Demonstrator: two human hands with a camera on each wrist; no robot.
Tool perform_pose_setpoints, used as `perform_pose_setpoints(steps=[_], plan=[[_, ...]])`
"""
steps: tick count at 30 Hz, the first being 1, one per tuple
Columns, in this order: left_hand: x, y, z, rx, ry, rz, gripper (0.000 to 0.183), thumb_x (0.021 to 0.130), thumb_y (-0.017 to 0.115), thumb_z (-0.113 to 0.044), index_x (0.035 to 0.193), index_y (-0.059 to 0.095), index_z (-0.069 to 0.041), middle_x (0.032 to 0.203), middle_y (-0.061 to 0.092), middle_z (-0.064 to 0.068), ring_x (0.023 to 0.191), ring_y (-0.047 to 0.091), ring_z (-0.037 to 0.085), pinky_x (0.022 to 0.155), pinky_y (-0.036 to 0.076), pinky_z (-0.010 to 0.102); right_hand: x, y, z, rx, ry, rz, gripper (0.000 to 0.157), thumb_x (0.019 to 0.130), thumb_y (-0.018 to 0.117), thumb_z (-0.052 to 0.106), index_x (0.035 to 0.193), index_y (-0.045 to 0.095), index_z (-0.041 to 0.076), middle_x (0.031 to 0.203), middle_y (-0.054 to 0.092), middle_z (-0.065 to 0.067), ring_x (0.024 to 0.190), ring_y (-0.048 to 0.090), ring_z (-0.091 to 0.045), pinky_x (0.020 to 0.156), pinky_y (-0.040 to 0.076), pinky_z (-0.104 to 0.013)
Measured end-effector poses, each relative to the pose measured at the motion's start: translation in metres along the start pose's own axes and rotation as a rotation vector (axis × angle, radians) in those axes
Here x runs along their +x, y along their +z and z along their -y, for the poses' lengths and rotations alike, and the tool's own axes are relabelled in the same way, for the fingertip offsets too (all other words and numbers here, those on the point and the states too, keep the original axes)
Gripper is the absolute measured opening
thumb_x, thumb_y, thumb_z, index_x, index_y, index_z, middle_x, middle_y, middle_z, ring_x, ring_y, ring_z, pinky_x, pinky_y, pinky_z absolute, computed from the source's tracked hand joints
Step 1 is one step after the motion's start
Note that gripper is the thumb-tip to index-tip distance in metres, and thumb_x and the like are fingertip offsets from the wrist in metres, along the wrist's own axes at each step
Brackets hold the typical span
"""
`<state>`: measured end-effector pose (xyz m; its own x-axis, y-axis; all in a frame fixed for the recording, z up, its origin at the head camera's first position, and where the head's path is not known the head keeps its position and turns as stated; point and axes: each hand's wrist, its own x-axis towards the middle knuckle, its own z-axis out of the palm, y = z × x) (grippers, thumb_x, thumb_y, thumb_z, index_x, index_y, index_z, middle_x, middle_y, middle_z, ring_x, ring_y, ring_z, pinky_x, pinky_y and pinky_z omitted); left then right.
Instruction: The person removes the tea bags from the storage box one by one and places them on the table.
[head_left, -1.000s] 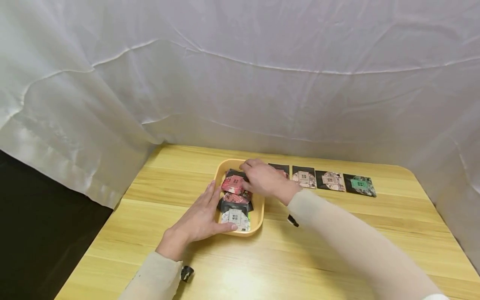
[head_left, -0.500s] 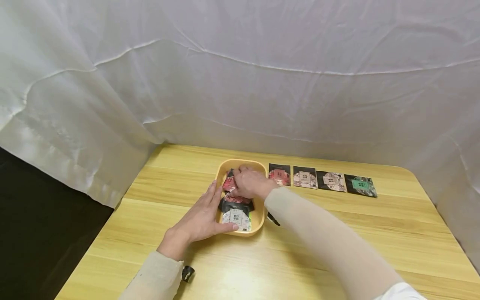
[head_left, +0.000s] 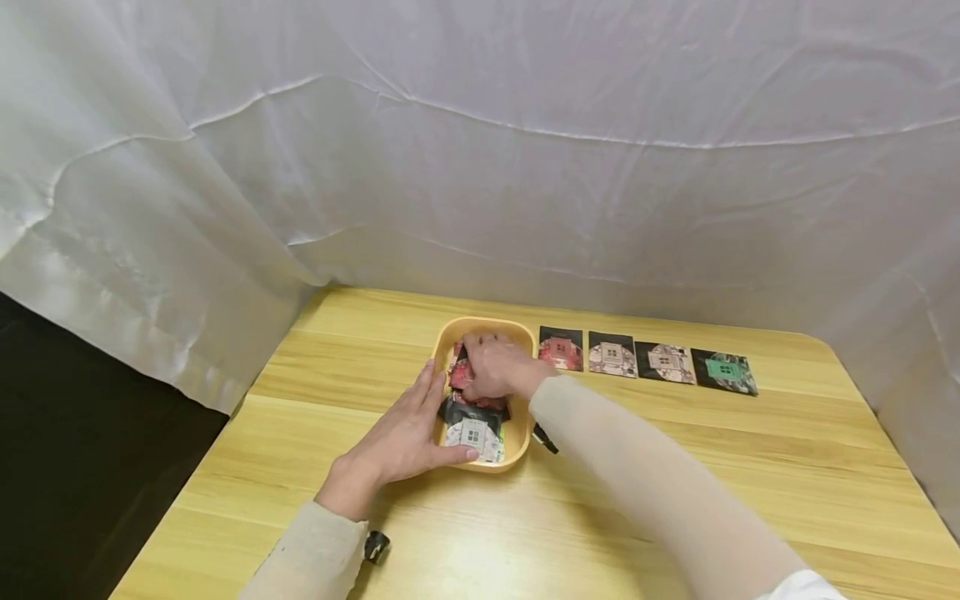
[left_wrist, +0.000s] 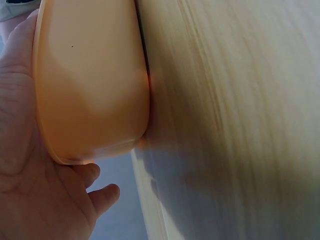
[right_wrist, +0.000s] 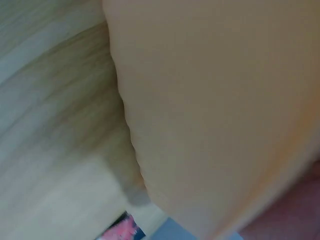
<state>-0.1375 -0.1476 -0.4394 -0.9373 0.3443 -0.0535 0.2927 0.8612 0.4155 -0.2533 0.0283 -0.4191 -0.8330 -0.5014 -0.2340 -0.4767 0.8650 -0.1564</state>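
Note:
A yellow-orange tray (head_left: 521, 446) holds several flat sachets with black tops. In the head view my left hand (head_left: 392, 433) rests along its left rim, fingers extended and thumb over the near corner. The tray's outer wall (left_wrist: 95, 75) fills much of the left wrist view, beside the palm. My right hand (head_left: 495, 367) reaches down inside the tray's far half, over a red sachet (head_left: 459, 375); its fingertips are hidden, so I cannot tell whether it pinches anything. A white-and-black sachet (head_left: 474, 433) lies on top at the near end.
Right of the tray, a row of sachets lies on the wooden table (head_left: 637, 483): red (head_left: 561, 350), white (head_left: 612, 356), pale pink (head_left: 664, 364) and green (head_left: 724, 371). A pale curtain (head_left: 525, 192) hangs behind the table and along its sides.
My right hand has moved left, from the tray's right rim deeper into the tray, covering much of the red sachet there. The row's red sachet is now fully visible. My left hand stays put.

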Motion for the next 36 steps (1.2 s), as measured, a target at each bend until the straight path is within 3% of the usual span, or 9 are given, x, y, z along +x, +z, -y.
perform_pose_setpoints(steps=[5, 10, 15, 23, 31, 36], plan=[[0.000, 0.000, 0.000, 0.005, -0.008, 0.005, 0.125, 0.070, 0.055, -0.086, 0.157, -0.004, -0.018, 0.165, -0.009, 0.008, 0.151, 0.012, 0.028, 0.120, 0.024, 0.046, -0.012, -0.009, -0.001, 0.022, -0.047, 0.054, 0.103, 0.073, 0.081, 0.043, 0.156, 0.022, 0.024, 0.145, 0.040, -0.018, 0.131, 0.043, -0.034, 0.107, 0.043, -0.047], [0.001, 0.000, -0.001, -0.003, -0.005, 0.005, 0.123, 0.072, 0.058, -0.082, 0.155, -0.010, -0.023, 0.165, -0.010, 0.007, 0.151, 0.012, 0.028, 0.120, 0.025, 0.047, -0.016, -0.011, -0.003, 0.020, -0.073, 0.094, 0.098, 0.074, 0.082, 0.037, 0.154, 0.026, 0.033, 0.145, 0.036, -0.015, 0.126, 0.043, -0.030, 0.096, 0.050, -0.046], [0.000, 0.000, -0.001, -0.008, -0.003, 0.005, 0.122, 0.073, 0.058, -0.082, 0.155, -0.012, -0.025, 0.165, -0.010, 0.007, 0.151, 0.011, 0.027, 0.120, 0.025, 0.047, -0.017, -0.008, -0.005, 0.018, -0.091, 0.085, 0.095, 0.074, 0.083, 0.032, 0.153, 0.030, 0.032, 0.145, 0.036, -0.013, 0.127, 0.041, -0.031, 0.094, 0.051, -0.046], [0.000, 0.001, -0.001, -0.011, -0.001, 0.004, 0.121, 0.073, 0.058, -0.081, 0.155, -0.012, -0.026, 0.165, -0.011, 0.006, 0.151, 0.012, 0.027, 0.120, 0.026, 0.048, -0.021, -0.008, -0.004, -0.005, -0.133, 0.052, 0.087, 0.076, 0.080, 0.032, 0.151, 0.035, 0.028, 0.147, 0.038, -0.013, 0.131, 0.040, -0.033, 0.100, 0.048, -0.048], [0.000, 0.000, -0.002, -0.016, 0.003, 0.005, 0.121, 0.072, 0.055, -0.085, 0.154, -0.014, -0.028, 0.165, -0.012, 0.006, 0.151, 0.010, 0.027, 0.119, 0.026, 0.048, -0.037, -0.026, -0.002, -0.017, -0.171, 0.003, 0.086, 0.075, 0.081, 0.034, 0.149, 0.037, 0.027, 0.150, 0.036, -0.011, 0.134, 0.039, -0.033, 0.095, 0.051, -0.053], [-0.001, 0.000, -0.002, -0.027, -0.001, -0.004, 0.122, 0.072, 0.058, -0.082, 0.153, -0.016, -0.030, 0.165, -0.011, 0.006, 0.151, 0.013, 0.030, 0.118, 0.027, 0.050, -0.054, -0.040, -0.002, -0.043, -0.196, -0.022, 0.090, 0.074, 0.083, 0.035, 0.150, 0.035, 0.031, 0.150, 0.037, -0.010, 0.136, 0.037, -0.034, 0.102, 0.046, -0.054]])
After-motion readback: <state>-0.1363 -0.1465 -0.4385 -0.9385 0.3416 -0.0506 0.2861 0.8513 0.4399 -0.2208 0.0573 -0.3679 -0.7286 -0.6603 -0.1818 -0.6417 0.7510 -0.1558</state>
